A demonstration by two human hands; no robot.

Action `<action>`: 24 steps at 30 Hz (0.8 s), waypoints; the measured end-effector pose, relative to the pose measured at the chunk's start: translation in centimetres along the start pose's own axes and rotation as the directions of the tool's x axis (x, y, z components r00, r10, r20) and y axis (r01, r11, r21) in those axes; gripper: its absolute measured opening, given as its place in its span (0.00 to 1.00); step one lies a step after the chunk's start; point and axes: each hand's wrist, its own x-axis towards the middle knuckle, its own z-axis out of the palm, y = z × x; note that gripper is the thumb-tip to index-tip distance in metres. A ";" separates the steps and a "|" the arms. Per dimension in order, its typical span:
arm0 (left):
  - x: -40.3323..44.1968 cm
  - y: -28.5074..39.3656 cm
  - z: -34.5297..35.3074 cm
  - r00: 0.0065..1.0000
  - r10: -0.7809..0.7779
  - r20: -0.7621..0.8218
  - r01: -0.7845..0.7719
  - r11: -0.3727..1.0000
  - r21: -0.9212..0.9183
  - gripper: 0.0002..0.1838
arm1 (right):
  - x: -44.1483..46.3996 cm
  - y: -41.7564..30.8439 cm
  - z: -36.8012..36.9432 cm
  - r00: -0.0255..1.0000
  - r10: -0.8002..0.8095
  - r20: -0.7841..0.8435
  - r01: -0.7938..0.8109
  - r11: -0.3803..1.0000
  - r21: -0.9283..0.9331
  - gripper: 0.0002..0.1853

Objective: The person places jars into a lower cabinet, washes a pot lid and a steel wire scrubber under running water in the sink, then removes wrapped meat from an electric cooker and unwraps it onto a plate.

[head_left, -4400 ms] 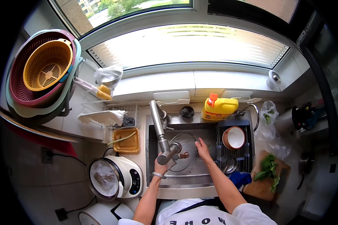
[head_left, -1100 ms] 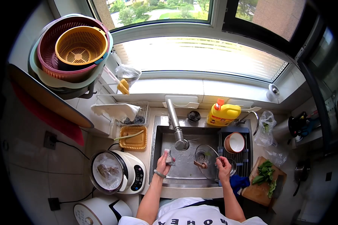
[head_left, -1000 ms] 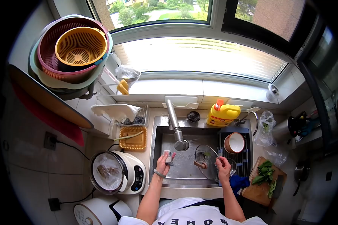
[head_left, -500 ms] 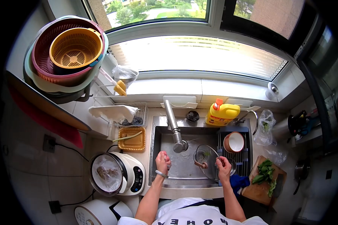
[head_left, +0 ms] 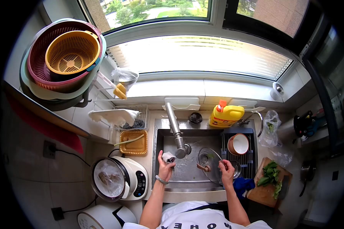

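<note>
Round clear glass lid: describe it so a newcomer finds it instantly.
Start at the grey metal sink below the wide window. Over its basin's right side, the person's bare right hand grips a round clear glass lid by the edge. Its transparency and brown handle distinguish it from the white-lined brown bowl nearby.

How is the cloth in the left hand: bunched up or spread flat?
Bunched up: the cloth sits as a small crumpled wad in the left hand.

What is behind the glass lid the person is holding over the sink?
Through the clear lid, held in the right hand, you can see the round drain and some of the metal sink. Whatever lies directly behind the brown handle is covered.
</note>
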 end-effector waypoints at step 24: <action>12.5 10.8 0.4 0.973 0.059 -0.223 -0.028 0.990 0.139 0.20 | 1.0 1.4 0.6 0.999 0.040 0.007 -0.039 0.998 -0.050 0.08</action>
